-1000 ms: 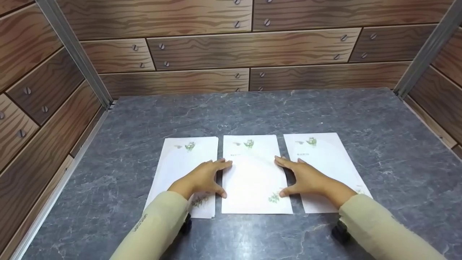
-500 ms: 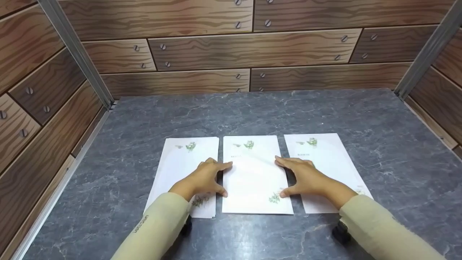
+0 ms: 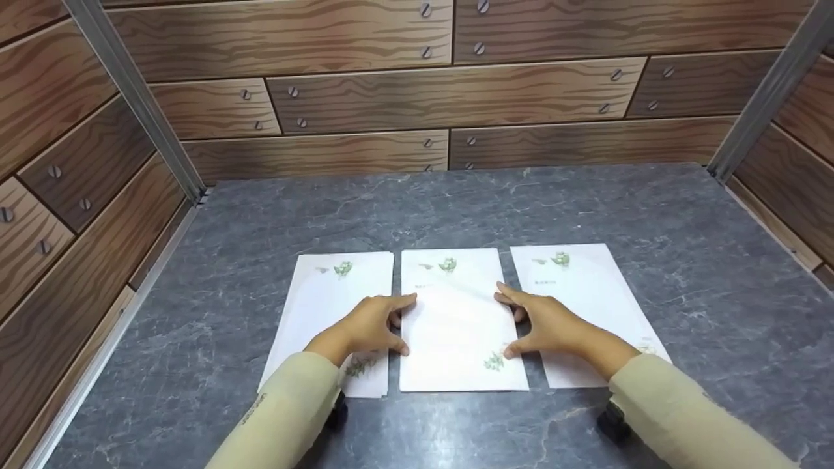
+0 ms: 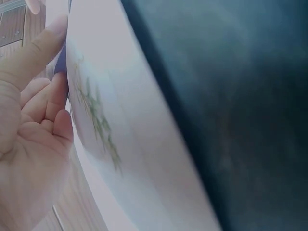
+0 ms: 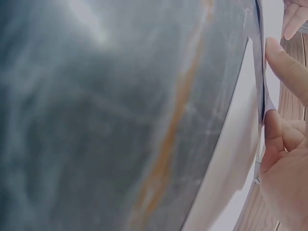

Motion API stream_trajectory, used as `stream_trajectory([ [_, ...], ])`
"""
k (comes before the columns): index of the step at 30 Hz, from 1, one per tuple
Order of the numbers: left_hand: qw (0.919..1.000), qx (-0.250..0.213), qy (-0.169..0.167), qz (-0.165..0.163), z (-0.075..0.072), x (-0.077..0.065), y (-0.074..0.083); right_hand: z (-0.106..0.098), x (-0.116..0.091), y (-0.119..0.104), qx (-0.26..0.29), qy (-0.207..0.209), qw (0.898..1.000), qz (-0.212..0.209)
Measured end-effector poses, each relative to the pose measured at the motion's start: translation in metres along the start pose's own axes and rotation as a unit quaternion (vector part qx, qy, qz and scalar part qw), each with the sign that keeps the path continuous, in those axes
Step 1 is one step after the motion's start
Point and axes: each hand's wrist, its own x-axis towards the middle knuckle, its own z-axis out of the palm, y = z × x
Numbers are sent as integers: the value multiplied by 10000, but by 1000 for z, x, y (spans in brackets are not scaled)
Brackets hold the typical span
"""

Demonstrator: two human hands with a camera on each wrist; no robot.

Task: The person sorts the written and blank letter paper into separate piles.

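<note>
White paper with green leaf prints (image 3: pixel 456 326) lies in the middle of the table; I cannot tell how many sheets it has. My left hand (image 3: pixel 368 322) holds its left edge, thumb and forefinger set apart along it. At the opposite edge my right hand (image 3: pixel 554 322) holds on likewise, its other fingers curled. The right wrist view shows the thumb (image 5: pixel 284 62) over the paper edge and the fingers below. In the left wrist view, my curled fingers (image 4: pixel 43 103) touch the edge. Parts of the fingers are hidden.
Left of the middle paper lies a similar paper stack (image 3: pixel 319 306) with uneven edges, partly under my left hand. On the right is another printed paper (image 3: pixel 586 293). The dark marbled table (image 3: pixel 443 212) is bounded by wood-patterned walls (image 3: pixel 365 104).
The fingers of both hands have curled in more at the middle paper's edges. The hands and papers stay in nearly the same places; the head view has tilted slightly.
</note>
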Motion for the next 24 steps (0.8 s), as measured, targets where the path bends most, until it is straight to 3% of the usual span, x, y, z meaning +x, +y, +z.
stream_trajectory([
  [14, 9941, -915, 466, -350, -1, -2, 1, 4, -2, 3, 621, 477, 9969, 77],
  [24, 9890, -1247, 692, -397, -5, -4, 2, 2, -2, 2, 1301, 923, 9860, 496],
])
